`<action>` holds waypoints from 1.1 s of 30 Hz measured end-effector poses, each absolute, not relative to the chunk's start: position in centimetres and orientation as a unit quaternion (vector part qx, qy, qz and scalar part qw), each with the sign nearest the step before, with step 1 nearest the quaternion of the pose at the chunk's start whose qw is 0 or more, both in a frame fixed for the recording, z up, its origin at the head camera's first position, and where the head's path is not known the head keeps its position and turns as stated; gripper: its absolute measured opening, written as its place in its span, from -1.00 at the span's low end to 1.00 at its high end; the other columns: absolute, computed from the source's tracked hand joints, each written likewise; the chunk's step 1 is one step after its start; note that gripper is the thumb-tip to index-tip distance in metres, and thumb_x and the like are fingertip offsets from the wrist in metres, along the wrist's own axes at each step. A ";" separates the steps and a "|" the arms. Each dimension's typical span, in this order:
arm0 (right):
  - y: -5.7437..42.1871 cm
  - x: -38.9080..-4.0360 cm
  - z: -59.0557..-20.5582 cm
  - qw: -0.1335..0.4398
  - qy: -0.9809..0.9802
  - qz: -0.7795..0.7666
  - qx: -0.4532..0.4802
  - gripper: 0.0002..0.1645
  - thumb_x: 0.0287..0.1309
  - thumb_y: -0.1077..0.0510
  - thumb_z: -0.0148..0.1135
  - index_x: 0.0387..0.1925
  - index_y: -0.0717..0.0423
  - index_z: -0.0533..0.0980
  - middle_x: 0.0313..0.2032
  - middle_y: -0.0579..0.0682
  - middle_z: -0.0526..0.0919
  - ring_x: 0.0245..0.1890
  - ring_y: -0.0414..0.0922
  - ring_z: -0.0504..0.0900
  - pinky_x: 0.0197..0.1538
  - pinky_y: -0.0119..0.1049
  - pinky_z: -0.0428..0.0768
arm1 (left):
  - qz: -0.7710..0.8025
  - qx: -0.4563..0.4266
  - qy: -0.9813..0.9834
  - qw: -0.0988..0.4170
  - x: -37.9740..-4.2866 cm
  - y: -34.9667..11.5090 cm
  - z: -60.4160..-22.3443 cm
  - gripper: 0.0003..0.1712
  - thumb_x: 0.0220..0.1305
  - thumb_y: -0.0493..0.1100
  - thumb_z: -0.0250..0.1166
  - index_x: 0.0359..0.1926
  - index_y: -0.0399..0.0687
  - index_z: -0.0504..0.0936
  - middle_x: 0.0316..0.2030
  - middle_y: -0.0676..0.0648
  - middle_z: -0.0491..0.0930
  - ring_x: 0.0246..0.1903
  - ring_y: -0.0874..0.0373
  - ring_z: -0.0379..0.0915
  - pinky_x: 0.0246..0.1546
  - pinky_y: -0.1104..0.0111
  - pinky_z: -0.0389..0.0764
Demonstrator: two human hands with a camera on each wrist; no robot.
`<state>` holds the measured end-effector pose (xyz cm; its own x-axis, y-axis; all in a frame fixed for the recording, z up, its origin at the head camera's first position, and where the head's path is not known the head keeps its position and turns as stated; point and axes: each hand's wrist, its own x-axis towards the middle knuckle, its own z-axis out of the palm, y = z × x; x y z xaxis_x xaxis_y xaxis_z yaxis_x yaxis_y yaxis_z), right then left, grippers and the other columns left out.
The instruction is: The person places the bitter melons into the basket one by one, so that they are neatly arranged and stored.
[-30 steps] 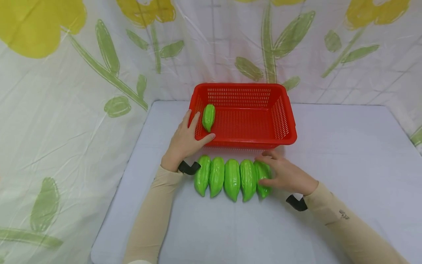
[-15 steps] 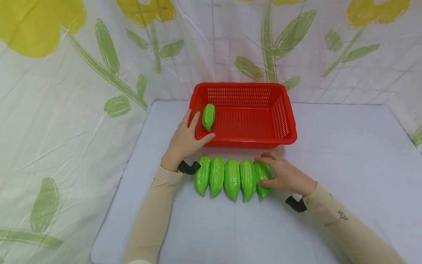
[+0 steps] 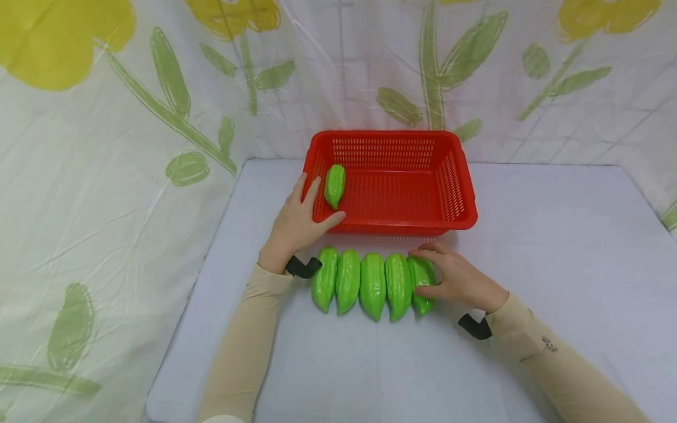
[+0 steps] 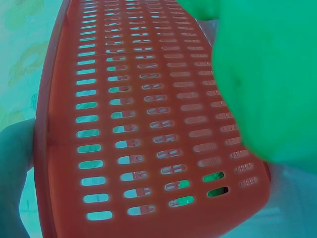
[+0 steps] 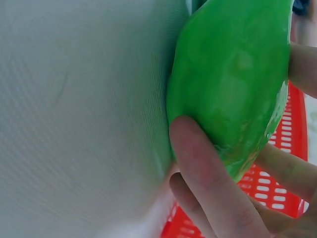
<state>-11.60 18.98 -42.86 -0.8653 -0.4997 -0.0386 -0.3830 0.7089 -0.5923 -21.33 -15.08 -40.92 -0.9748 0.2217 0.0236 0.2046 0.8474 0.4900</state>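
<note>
A row of several green, ribbed bitter melons [image 3: 372, 286] lies side by side on the white table. My right hand [image 3: 457, 279] grips the rightmost bitter melon [image 3: 422, 276]; the thumb presses its near side and the fingers reach round its far end. In the right wrist view the thumb [image 5: 203, 173] lies against the glossy green skin. The red plastic basket [image 3: 391, 224] stands behind the row, with one bitter melon [image 3: 335, 186] inside at its left. My left hand [image 3: 297, 222] rests spread at the basket's front left corner, thumb along the front rim.
In the left wrist view, the slotted basket wall [image 4: 148, 109] fills the middle and a blurred green melon [image 4: 272, 74] covers the right. A flowered curtain [image 3: 359, 70] hangs behind and to the left of the table [image 3: 550, 235].
The head view has tilted very slightly, so everything sits a little higher or lower. Both hands, the basket and the melons otherwise keep their places.
</note>
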 end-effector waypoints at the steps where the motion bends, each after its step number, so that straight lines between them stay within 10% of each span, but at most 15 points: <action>1: 19.0 -11.6 -42.9 0.099 0.919 -0.298 -0.239 -0.18 0.06 0.11 0.58 0.34 0.27 0.50 0.26 0.25 0.51 0.24 0.19 0.54 0.23 0.17 0.63 | 0.253 0.111 0.961 0.017 -21.3 -15.1 -40.9 0.18 0.30 0.55 0.12 0.70 0.13 -0.10 0.69 -0.08 -0.28 0.59 -0.23 -0.04 0.45 -0.25 0.30; 33: 18.4 -11.5 -42.4 0.097 0.924 -0.284 -0.236 -0.23 0.07 0.18 0.56 0.30 0.33 0.52 0.24 0.28 0.51 0.21 0.20 0.56 0.23 0.16 0.62 | 0.250 0.113 0.961 0.023 -21.4 -15.1 -40.7 0.19 0.30 0.56 0.11 0.70 0.12 -0.12 0.69 -0.08 -0.30 0.58 -0.27 -0.02 0.47 -0.23 0.26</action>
<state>-11.46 18.38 -42.43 -0.8700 -0.4909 -0.0461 -0.3805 0.7279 -0.5704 -21.39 -15.06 -40.72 -0.9733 0.2293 0.0119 0.2060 0.8492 0.4863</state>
